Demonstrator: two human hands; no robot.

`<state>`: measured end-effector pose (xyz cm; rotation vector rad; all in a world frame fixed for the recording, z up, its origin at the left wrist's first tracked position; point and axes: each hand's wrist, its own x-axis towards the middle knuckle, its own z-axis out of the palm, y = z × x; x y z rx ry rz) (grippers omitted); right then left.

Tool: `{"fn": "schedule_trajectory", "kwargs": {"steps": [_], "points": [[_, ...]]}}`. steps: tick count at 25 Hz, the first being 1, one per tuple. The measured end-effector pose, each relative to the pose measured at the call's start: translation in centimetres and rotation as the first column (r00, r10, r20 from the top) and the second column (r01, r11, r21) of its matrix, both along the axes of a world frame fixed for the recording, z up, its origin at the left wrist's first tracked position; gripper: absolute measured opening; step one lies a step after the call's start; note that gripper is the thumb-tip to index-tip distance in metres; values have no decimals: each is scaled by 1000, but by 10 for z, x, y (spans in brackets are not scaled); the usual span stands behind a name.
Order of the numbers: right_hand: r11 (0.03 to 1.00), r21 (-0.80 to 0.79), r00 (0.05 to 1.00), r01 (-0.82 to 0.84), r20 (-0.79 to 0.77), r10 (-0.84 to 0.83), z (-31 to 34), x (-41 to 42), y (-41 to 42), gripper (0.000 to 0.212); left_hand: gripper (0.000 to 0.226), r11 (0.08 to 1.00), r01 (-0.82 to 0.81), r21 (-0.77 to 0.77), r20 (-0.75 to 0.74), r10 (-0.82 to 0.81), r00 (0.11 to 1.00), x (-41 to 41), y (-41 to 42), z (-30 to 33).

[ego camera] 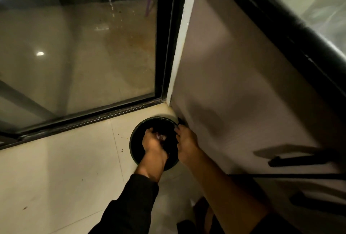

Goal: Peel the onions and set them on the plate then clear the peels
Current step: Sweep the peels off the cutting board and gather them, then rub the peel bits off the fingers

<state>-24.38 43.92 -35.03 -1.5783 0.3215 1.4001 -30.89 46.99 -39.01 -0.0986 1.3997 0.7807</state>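
A round black bin (135, 140) stands on the tiled floor in the corner between a glass door and a cabinet. My left hand (152, 143) reaches down into it, fingers curled around pale purple onion peels (161, 137). My right hand (186, 143) is at the bin's right side, its fingers gripping the rim (164, 118) or a black liner edge there. The inside of the bin is dark and its contents are hidden. No onions or plate are in view.
A glass sliding door (78, 50) in a dark frame runs along the far side. A brown cabinet front (243, 76) with black handles (299, 160) rises on the right. Small crumbs (121, 150) lie on the cream floor tiles. My foot (203, 213) is at the bottom.
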Motion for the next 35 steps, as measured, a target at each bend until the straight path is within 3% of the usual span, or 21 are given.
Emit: {"fn": "schedule_trajectory", "kwargs": {"steps": [4,13,16,20,28,35], "points": [[989,138,998,58,4,-60,29,7,-16,36,28,997,-5,77,7,5,1000,5,0,25],[924,376,977,75,160,-144,144,9,-55,16,25,904,100,416,4,-112,994,19,-37,166],[891,455,967,14,221,-128,193,4,-79,19,21,817,179,547,-57,-177,983,18,-54,204],[859,510,907,-51,384,-174,238,-1,-105,15,16,630,300,716,-192,-235,953,14,-80,257],[796,605,823,-29,467,-325,304,12,-174,12,20,456,340,822,-174,-367,914,33,-137,335],[777,620,654,106,545,-525,344,51,-276,13,12,239,463,853,-231,-623,747,91,-233,373]]}}
